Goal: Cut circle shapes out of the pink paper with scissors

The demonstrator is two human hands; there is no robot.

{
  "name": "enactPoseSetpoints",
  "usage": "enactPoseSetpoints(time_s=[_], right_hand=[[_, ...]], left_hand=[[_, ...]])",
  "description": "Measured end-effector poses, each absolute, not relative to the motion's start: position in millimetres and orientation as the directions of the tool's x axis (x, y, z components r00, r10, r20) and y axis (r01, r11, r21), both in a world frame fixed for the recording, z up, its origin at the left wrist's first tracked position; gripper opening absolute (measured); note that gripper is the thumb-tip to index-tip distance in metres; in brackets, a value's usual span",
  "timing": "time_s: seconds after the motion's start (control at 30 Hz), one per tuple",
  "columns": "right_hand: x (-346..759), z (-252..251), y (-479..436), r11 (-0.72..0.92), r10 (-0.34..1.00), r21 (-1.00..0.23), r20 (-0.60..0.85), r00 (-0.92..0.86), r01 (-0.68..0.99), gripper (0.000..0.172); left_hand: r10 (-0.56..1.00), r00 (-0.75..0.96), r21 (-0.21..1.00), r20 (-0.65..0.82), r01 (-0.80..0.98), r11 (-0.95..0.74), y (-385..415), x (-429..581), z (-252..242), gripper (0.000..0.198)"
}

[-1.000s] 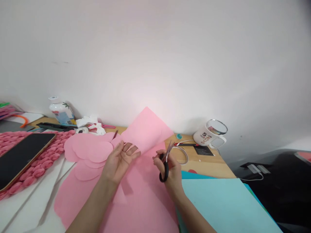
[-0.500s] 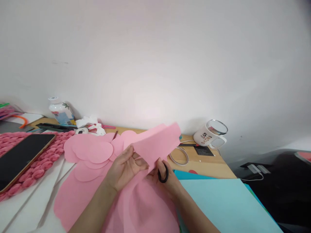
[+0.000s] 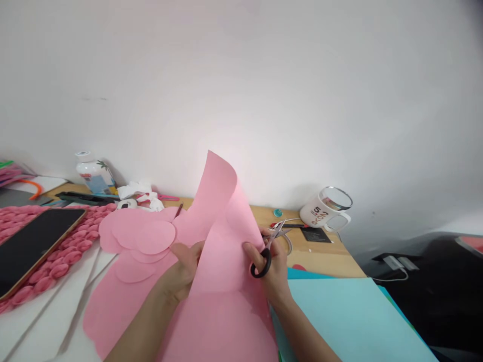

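A large pink paper sheet (image 3: 221, 236) stands folded and raised in front of me. My left hand (image 3: 184, 269) is closed on its left side, partly hidden behind the sheet. My right hand (image 3: 273, 269) grips black-handled scissors (image 3: 268, 251) at the sheet's right edge, blades pointing up and away. Several cut pink paper petals (image 3: 145, 234) lie stacked on the desk to the left, on top of more pink paper (image 3: 113, 306).
A white mug (image 3: 326, 211) stands at the back right by a white cable (image 3: 289, 241). Light blue paper (image 3: 347, 317) lies at the right. A tablet (image 3: 32, 241) rests on a pink knitted mat (image 3: 64, 261) at the left. A bottle (image 3: 92, 173) and tissue scraps (image 3: 141, 193) sit by the wall.
The pink sheet was folded low between both hands, then swung upright and taller. My right hand with the scissors came out to the sheet's right edge.
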State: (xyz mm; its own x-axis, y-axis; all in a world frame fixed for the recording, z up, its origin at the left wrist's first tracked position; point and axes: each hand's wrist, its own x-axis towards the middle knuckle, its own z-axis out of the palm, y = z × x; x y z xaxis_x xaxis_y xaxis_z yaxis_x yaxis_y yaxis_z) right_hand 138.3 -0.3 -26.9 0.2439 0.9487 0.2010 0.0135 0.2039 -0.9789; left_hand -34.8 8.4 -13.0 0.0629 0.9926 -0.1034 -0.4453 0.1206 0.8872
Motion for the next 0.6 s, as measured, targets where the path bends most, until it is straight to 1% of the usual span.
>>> enactPoseSetpoints(time_s=[0.03, 0.07, 0.1, 0.13, 0.17, 0.23, 0.3, 0.37, 0.43, 0.5, 0.53, 0.57, 0.6], right_hand=[[137.4, -25.9, -0.6, 0.216, 0.946, -0.976, 0.218, 0.241, 0.036, 0.033], [136.6, -24.8, -0.8, 0.234, 0.941, -0.971, 0.241, 0.239, 0.055, 0.033], [135.9, -23.7, -0.9, 0.258, 0.932, -0.963, 0.268, 0.243, 0.074, 0.032], [135.4, -22.8, -0.9, 0.281, 0.921, -0.955, 0.297, 0.252, 0.096, 0.030], [135.1, -22.5, -0.8, 0.301, 0.907, -0.946, 0.322, 0.272, 0.119, 0.029], [134.9, -23.9, -1.0, 0.334, 0.868, -0.930, 0.368, 0.332, 0.157, 0.026], [135.1, -28.1, -2.1, 0.393, 0.816, -0.901, 0.434, 0.383, 0.184, 0.026], [135.2, -33.4, -4.3, 0.483, 0.743, -0.838, 0.545, 0.388, 0.253, 0.026], [135.2, -38.0, -6.9, 0.571, 0.646, -0.725, 0.686, 0.334, 0.385, 0.030], [134.7, -40.7, -9.0, 0.626, 0.575, -0.614, 0.780, 0.248, 0.481, 0.035], [134.2, -41.3, -9.6, 0.643, 0.566, -0.586, 0.797, 0.209, 0.493, 0.035], [133.5, -41.5, -9.9, 0.653, 0.582, -0.585, 0.794, 0.176, 0.482, 0.034], [132.5, -41.3, -9.9, 0.651, 0.623, -0.609, 0.770, 0.140, 0.453, 0.032]], left_hand=[[0.984, 0.137, 0.897, -0.117, -0.410, 0.164, 8.2, -35.5, -12.7, 0.048], [0.948, 0.281, 0.914, -0.152, -0.325, 0.243, 8.3, -35.2, -11.8, 0.045], [0.903, 0.388, 0.931, -0.185, -0.224, 0.288, 8.7, -33.9, -10.6, 0.038], [0.894, 0.403, 0.947, -0.195, -0.160, 0.278, 9.2, -31.9, -9.4, 0.031], [0.914, 0.351, 0.961, -0.202, -0.109, 0.255, 9.9, -29.3, -8.4, 0.025], [0.933, 0.293, 0.972, -0.209, -0.041, 0.230, 11.3, -23.9, -7.3, 0.023], [0.960, 0.231, 0.985, -0.156, -0.042, 0.170, 12.4, -19.9, -7.2, 0.022], [0.988, 0.124, 0.993, -0.090, -0.063, 0.098, 12.6, -17.9, -7.1, 0.020], [0.999, -0.021, 0.996, -0.044, -0.079, 0.042, 12.1, -17.1, -5.9, 0.019], [0.990, -0.140, 0.993, -0.029, -0.115, 0.013, 11.7, -17.0, -3.8, 0.019], [0.980, -0.194, 0.990, -0.039, -0.142, 0.011, 11.9, -17.1, -2.7, 0.020], [0.968, -0.245, 0.984, -0.057, -0.180, 0.012, 12.4, -17.4, -1.9, 0.021], [0.955, -0.288, 0.973, -0.076, -0.229, 0.008, 13.3, -17.8, -1.3, 0.022]])
